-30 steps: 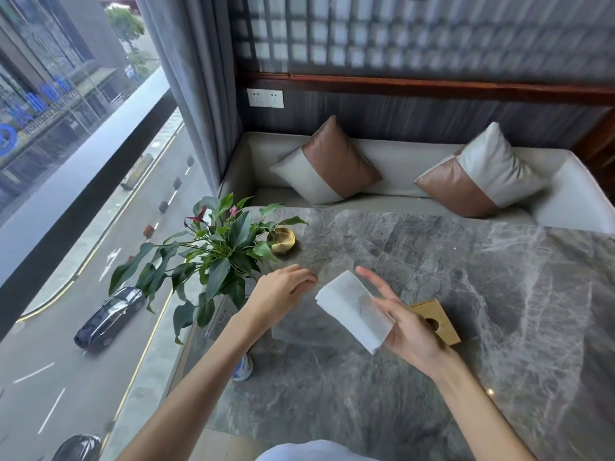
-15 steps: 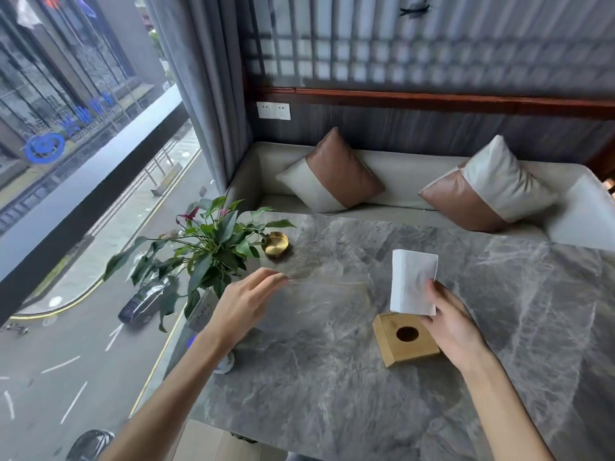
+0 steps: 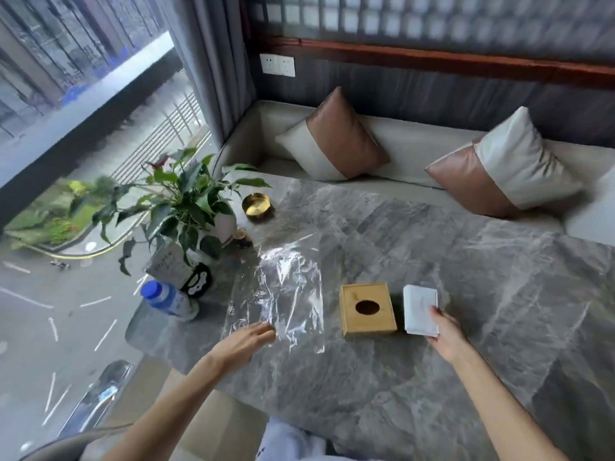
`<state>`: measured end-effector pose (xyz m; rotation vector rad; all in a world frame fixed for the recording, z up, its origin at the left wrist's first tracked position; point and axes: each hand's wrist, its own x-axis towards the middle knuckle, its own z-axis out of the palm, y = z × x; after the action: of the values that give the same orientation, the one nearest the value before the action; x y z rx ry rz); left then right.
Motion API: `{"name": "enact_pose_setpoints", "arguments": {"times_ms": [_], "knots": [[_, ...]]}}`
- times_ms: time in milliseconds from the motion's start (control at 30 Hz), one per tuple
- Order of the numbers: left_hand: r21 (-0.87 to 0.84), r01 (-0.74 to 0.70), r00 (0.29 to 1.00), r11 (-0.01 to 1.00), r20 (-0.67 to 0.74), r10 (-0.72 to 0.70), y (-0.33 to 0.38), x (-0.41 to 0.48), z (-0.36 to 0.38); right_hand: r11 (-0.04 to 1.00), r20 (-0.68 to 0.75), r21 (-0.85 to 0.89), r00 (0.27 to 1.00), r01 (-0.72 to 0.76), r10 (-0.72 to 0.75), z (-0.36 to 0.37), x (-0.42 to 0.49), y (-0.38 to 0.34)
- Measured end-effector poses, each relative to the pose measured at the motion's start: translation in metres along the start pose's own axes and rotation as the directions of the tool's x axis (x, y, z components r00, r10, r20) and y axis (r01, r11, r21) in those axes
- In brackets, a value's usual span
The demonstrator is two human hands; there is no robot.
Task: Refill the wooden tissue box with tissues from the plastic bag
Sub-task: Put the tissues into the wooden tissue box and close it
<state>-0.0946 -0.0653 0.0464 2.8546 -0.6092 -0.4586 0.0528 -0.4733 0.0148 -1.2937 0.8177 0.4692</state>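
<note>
A wooden tissue box [image 3: 367, 309] with a round hole in its top stands on the grey marble table [image 3: 449, 261]. Just right of it lies a white stack of tissues [image 3: 420, 307], flat on the table, with my right hand [image 3: 446, 334] gripping its near right corner. Left of the box a clear plastic bag [image 3: 283, 291] lies flat and crumpled. My left hand [image 3: 248, 339] rests on the bag's near left corner, fingers stretched out on the film.
A potted plant [image 3: 186, 201] stands at the table's left edge, with a small gold dish [image 3: 256, 204] behind it, a card stand [image 3: 169, 266] and a blue-capped water bottle [image 3: 166, 299] in front. A sofa with two cushions [image 3: 336, 141] lies beyond the table.
My right hand has lowered the tissue stack from upright above the box to flat on the table right of it. My left hand slid to the bag's near corner.
</note>
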Motion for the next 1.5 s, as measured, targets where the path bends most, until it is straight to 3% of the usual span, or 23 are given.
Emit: {"name": "enact_pose_setpoints", "arguments": {"times_ms": [100,233,367,533,600,667,733,800,867,933,1033,1133,1233,1400,1500], "knots": [[-0.110,0.130,0.985,0.985,0.128,-0.116,0.001,0.002,0.033,0.992,-0.069,-0.125,0.997,-0.033,0.024,-0.003,0.023,0.027],[-0.132,0.253,0.942,0.958,0.258,-0.214,0.006,0.006,0.062,0.948,-0.176,-0.305,0.984,-0.087,0.033,-0.009,0.038,0.061],[0.002,0.388,0.855,0.922,0.372,-0.361,0.010,0.008,0.085,0.907,-0.253,-0.421,0.961,-0.003,-0.115,-0.009,0.042,0.071],[-0.064,0.619,0.762,0.783,0.291,-0.579,0.025,0.032,0.093,0.905,-0.284,-0.425,0.945,0.026,-0.161,-0.016,0.056,0.071],[-0.077,0.669,0.714,0.739,0.341,-0.611,0.030,0.044,0.095,0.881,-0.305,-0.473,0.934,0.019,-0.184,-0.020,0.060,0.069],[-0.066,0.723,0.649,0.688,0.405,-0.644,0.036,0.054,0.098,0.810,-0.305,-0.586,0.926,0.002,-0.223,-0.022,0.059,0.065],[-0.053,0.779,0.584,0.625,0.428,-0.690,0.040,0.064,0.098,0.655,-0.311,-0.754,0.904,-0.048,-0.292,-0.019,0.054,0.059],[-0.057,0.823,0.543,0.565,0.373,-0.753,0.045,0.072,0.095,0.571,-0.278,-0.820,0.853,0.028,-0.442,-0.015,0.051,0.055],[-0.099,0.812,0.579,0.575,0.257,-0.774,0.047,0.082,0.090,0.575,-0.158,-0.783,0.818,0.237,-0.553,-0.004,0.048,0.051],[-0.320,0.713,0.690,0.624,0.162,-0.706,0.053,0.100,0.084,0.709,-0.001,-0.609,0.894,0.355,-0.448,0.014,0.044,0.045],[-0.671,0.532,0.796,0.516,0.190,-0.574,0.073,0.135,0.064,0.898,0.201,-0.400,0.974,0.181,-0.106,0.043,0.034,0.038],[-0.857,0.444,0.825,0.261,0.277,-0.492,0.091,0.161,0.050,0.882,0.228,-0.467,0.972,0.061,0.054,0.057,0.030,0.045],[-0.936,0.345,0.828,0.068,0.269,-0.491,0.102,0.169,0.046,0.877,0.236,-0.473,0.971,0.088,0.029,0.061,0.024,0.062],[-0.949,0.311,0.796,-0.053,0.290,-0.531,0.107,0.151,0.052,0.796,0.226,-0.586,0.974,0.150,-0.017,0.059,0.015,0.083],[-0.950,0.309,0.790,-0.037,0.278,-0.546,0.109,0.145,0.055,0.623,0.302,-0.686,0.926,0.375,-0.225,0.063,0.009,0.074]]}}
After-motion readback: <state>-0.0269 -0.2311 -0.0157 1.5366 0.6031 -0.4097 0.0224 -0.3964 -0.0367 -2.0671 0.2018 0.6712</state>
